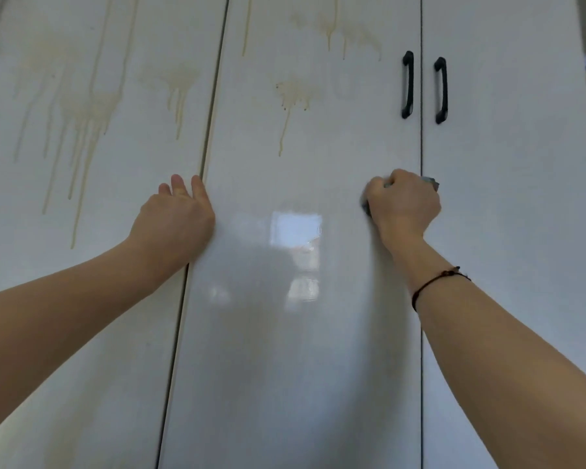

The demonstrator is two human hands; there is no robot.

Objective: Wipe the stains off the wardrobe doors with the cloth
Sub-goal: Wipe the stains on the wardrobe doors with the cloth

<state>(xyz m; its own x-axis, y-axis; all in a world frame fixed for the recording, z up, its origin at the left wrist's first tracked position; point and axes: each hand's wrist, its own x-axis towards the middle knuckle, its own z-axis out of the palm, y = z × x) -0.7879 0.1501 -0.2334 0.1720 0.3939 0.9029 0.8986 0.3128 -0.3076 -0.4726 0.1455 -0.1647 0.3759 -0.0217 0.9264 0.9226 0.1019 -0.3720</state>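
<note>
Below the black handles (407, 84), right hand (403, 201) — fingers (379, 185) curled round the cloth (432, 182) — presses it on the door (301, 333); left hand (176, 214) braces flat, fingers straight. Mid-wipe, likely; stains (293, 93) left of the handles need reaching next.

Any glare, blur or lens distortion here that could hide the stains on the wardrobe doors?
Head view: a bright window reflection glares off the glossy middle door, below the stains, which stay readable; head view: the door seams lean and bow from the wide-angle lens; head view: the right hand and the cloth it grips look slightly soft.
</note>
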